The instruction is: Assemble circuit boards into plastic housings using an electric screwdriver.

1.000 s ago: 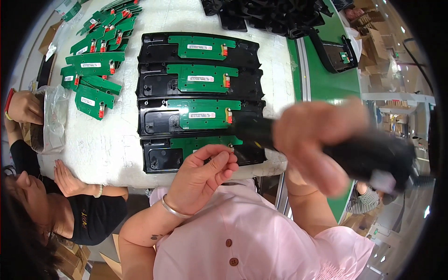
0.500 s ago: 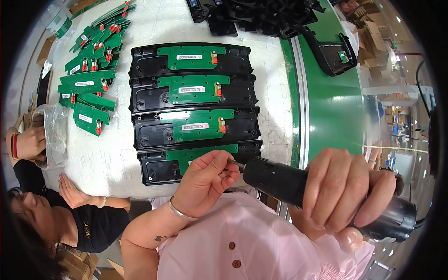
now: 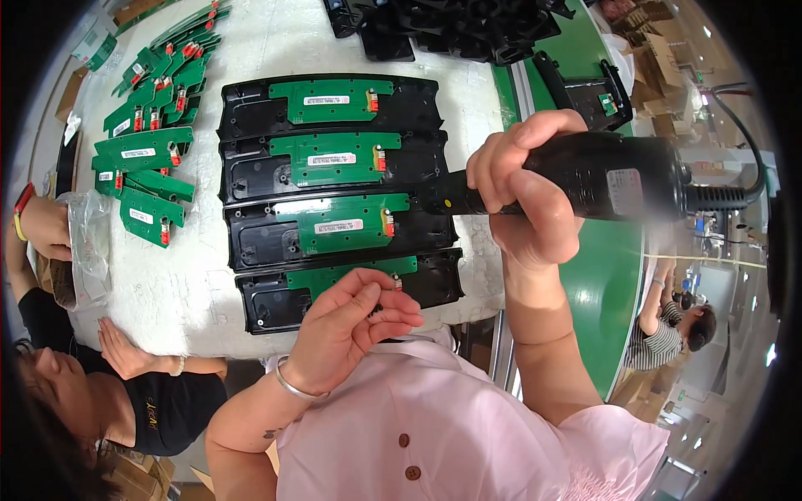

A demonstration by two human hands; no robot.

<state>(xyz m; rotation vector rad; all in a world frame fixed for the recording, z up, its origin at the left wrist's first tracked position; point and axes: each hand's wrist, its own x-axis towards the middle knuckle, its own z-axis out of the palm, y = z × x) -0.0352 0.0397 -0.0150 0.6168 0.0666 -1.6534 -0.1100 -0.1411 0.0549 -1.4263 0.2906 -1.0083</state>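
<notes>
My right hand (image 3: 528,184) grips a black electric screwdriver (image 3: 614,171) with a cord at its back end. The nose points left, over the right ends of the second and third black plastic panels (image 3: 242,171); its bit is hard to make out. Each panel in the column carries a green circuit board (image 3: 322,100) with a white label and a red-and-yellow part. Below the nearest panel (image 3: 271,307), partly covering it, my left hand (image 3: 355,326) is palm up with curled fingers, cupping a few small black screws (image 3: 376,310).
Loose green circuit boards (image 3: 138,154) are heaped at the left of the white foam mat (image 3: 188,288). Black plastic parts (image 3: 468,25) are piled at the back, a black housing (image 3: 589,83) beside them. A co-worker's hand (image 3: 125,346) rests at the left edge near a clear plastic bag (image 3: 90,250).
My right hand has swung the screwdriver up and away from my left fingers, to over the panels. The left hand has opened somewhat, showing small screws.
</notes>
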